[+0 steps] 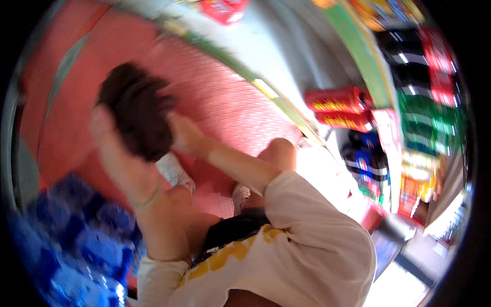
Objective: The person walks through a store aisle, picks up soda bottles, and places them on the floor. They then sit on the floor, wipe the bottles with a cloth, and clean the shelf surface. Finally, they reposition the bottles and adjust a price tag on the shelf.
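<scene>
A dark brown, lumpy item (136,111), too blurred to name surely, is between my two hands above the red floor. My left hand (111,140) holds it from its left and lower side, with a thin band at the wrist. From the right, my right hand (184,132) grips its lower right edge, its fingers partly hidden behind the item. Motion blur hides how the fingers sit on it.
Packs of blue-wrapped bottles (96,245) stand at the lower left. Along the right runs a green-edged shelf (355,46) with red packs (337,107) and dark and green soft drink bottles (429,119). Below me is a textured red floor (215,96).
</scene>
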Tool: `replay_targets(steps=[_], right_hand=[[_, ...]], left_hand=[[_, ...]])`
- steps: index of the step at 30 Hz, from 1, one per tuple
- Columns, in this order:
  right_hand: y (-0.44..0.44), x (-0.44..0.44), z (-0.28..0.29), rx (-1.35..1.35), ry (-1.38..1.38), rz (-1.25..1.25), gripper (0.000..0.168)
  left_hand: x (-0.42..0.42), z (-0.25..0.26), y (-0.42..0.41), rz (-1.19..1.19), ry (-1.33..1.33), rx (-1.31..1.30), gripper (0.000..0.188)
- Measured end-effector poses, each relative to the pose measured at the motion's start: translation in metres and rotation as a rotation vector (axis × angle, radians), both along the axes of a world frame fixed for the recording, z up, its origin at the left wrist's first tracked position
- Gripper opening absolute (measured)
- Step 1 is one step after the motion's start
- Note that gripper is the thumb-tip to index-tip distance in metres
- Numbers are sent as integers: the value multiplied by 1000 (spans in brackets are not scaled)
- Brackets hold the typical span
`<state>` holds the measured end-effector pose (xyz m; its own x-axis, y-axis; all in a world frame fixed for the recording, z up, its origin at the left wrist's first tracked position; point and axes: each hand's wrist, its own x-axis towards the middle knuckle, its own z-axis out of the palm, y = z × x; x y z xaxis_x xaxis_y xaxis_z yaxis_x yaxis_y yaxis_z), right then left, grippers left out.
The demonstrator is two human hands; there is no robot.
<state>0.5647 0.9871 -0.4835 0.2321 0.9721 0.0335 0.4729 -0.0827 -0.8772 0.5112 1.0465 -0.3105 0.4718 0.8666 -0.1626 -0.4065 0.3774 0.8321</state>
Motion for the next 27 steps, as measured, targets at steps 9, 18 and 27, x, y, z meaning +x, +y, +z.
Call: replay_targets(steps=[9, 18, 27], right_hand=[[-263, 221, 39, 168, -783, -1374, 56], [-323, 324, 84, -105, -635, -1519, 72], [-282, 254, 96, -55, -742, -1428, 49]], left_hand=[[2, -13, -2, 39, -42, 68, 48], [7, -18, 2, 97, 31, 85, 51], [0, -37, 17, -70, -42, 53, 43]])
